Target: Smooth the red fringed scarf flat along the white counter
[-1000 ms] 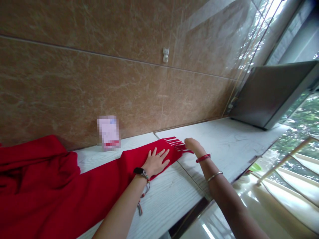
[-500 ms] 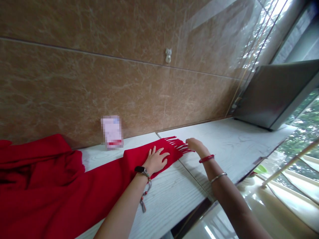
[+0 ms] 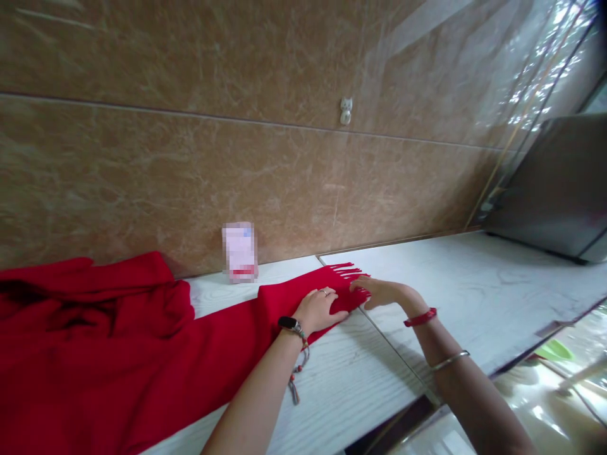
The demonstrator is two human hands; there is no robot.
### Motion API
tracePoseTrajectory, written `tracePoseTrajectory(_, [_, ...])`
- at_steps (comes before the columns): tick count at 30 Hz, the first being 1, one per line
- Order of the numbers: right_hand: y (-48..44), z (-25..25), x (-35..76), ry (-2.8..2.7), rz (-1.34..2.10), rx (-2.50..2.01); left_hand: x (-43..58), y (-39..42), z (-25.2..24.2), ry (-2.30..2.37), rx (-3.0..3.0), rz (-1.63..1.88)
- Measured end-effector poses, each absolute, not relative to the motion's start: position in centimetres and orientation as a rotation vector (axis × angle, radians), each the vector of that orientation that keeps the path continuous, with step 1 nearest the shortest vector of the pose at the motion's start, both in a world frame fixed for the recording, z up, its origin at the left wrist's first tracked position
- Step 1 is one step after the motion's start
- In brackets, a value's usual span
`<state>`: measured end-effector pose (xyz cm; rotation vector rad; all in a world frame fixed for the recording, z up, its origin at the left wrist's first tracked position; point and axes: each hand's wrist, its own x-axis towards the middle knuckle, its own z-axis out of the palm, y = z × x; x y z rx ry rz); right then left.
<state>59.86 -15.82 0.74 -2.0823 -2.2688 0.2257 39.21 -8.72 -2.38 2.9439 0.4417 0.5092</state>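
Observation:
A red fringed scarf (image 3: 222, 341) stretches along a white wood-grain counter (image 3: 341, 370), with its fringe (image 3: 348, 268) at the right end. Its left part lies in a loose bunch. My left hand (image 3: 320, 311) rests on the cloth near that end, palm down, fingers spread somewhat. Just to its right, my right hand (image 3: 377, 292) reaches over the fringed edge from the right, its fingers apart and touching the cloth and strands. Part of the fringe is hidden under it.
A pale pink and white item (image 3: 240, 253), blurred out, leans at the brown tiled wall (image 3: 190, 170). A small white cat-shaped figure (image 3: 346, 110) is fixed on the wall. At the right end stands a large grey box-like appliance (image 3: 545, 189).
My right hand has moved left from the fringe tips onto the scarf's end. My left hand stays on the cloth, its fingers drawn closer together. The camera has turned left.

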Motion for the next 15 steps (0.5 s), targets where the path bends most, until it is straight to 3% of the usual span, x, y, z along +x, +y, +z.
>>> tracePoseTrajectory(9, [-15.0,-0.8,59.8,-2.379,0.024,-1.847,39.0,-9.3,-1.9,0.500,2.984,0.520])
tracePoseTrajectory(15, [-15.5,-1.6,59.8,-2.060,-0.237,-1.720,39.1,-9.2,-2.0,0.483,2.968,0.512])
